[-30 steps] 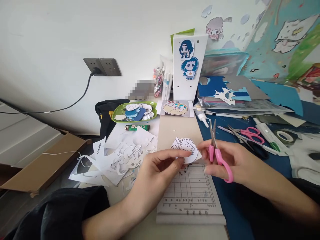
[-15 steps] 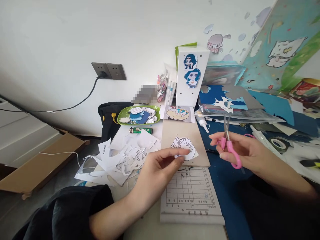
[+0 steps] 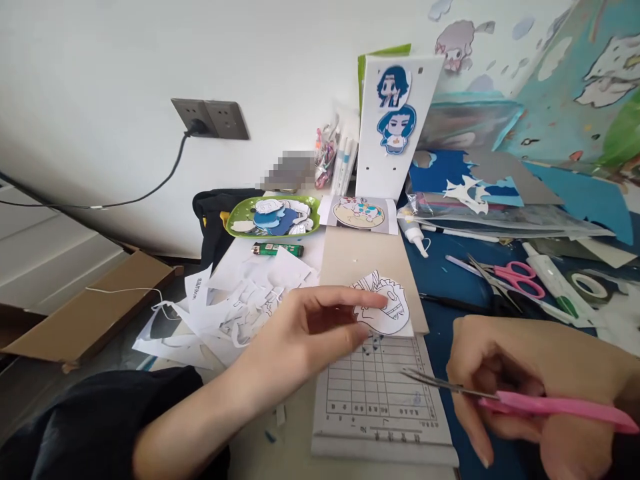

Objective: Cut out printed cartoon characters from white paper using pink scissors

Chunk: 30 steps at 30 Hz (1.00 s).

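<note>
My left hand (image 3: pixel 305 333) has a white paper cutout (image 3: pixel 387 310) with a black line-drawn character between its forefinger and thumb. The forefinger lies across the drawing, and the thumb is at its lower edge. Below the cutout is a printed form (image 3: pixel 385 393) with a ruled grid, next to a beige board (image 3: pixel 345 257). At the lower right, my right hand (image 3: pixel 530 380) is closed round pink-handled scissors (image 3: pixel 555 403). Their blades point left over the form, apart from the cutout. The fingers partly hide the handle loops.
Paper scraps (image 3: pixel 255 300) lie left of the board, near a green lighter (image 3: pixel 277 249) and a green tray (image 3: pixel 235 230) of cutouts. On the blue mat are other pink-handled scissors (image 3: pixel 520 277), a glue bottle (image 3: pixel 413 233) and a tape roll (image 3: pixel 589 287). A white box (image 3: pixel 380 163) stands behind.
My right hand has come down and closer, and its scissors have swung from pointing up to pointing left. My left hand stays at the cutout, which now shows more fully. The view has shifted.
</note>
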Each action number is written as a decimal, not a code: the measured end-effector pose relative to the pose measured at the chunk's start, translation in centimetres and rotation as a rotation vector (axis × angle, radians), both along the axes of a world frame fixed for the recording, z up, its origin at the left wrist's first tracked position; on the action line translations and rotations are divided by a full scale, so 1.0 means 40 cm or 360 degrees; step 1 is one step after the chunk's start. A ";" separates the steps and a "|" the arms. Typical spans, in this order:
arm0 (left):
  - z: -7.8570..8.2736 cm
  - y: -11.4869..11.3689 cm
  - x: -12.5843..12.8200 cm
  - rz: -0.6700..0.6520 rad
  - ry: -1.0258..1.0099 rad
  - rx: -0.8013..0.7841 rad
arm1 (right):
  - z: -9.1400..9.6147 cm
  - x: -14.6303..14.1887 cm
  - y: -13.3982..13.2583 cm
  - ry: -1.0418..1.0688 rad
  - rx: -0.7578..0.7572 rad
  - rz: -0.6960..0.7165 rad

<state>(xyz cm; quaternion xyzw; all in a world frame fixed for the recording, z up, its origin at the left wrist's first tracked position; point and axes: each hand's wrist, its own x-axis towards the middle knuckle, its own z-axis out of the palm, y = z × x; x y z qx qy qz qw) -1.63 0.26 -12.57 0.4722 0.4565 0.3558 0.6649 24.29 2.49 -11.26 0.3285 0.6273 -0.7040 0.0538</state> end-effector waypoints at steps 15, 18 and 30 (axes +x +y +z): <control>-0.004 -0.005 0.016 -0.0222 0.0134 0.0235 | -0.032 -0.039 0.005 0.0127 -0.0432 -0.0140; -0.003 -0.004 0.016 -0.0258 0.0173 0.0305 | -0.031 -0.035 0.013 0.0128 -0.0512 -0.0060; -0.009 -0.008 0.020 -0.0248 0.0286 0.0531 | -0.020 -0.051 0.002 -0.0073 -0.0517 -0.0060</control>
